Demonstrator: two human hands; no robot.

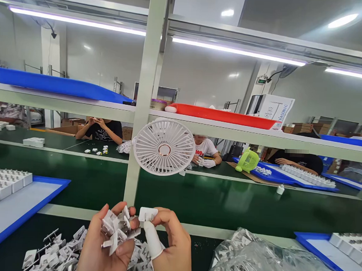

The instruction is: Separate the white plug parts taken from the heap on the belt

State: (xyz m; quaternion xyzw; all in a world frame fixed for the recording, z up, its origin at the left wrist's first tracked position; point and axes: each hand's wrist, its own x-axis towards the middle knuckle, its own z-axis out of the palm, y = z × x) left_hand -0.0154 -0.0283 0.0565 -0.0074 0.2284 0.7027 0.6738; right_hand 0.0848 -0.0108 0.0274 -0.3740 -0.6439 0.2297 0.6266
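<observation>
My left hand point(104, 244) is cupped around several white plastic plug plates point(114, 224) with metal pins. Between the thumb and fingers of my right hand point(173, 243) is a single white plug plate point(148, 214), held upright just right of the left hand's bunch. A white cover wraps my right thumb. Below both hands, a loose pile of the same plug plates point(58, 255) lies on the dark bench, partly hidden by the hands.
A clear plastic bag point(271, 255) of parts lies at right. Blue trays with white blocks stand at left point(54, 183) and right point(311, 237). Beyond is a green conveyor belt point(196, 200). A white fan point(164, 148) hangs on the post. Co-workers sit across.
</observation>
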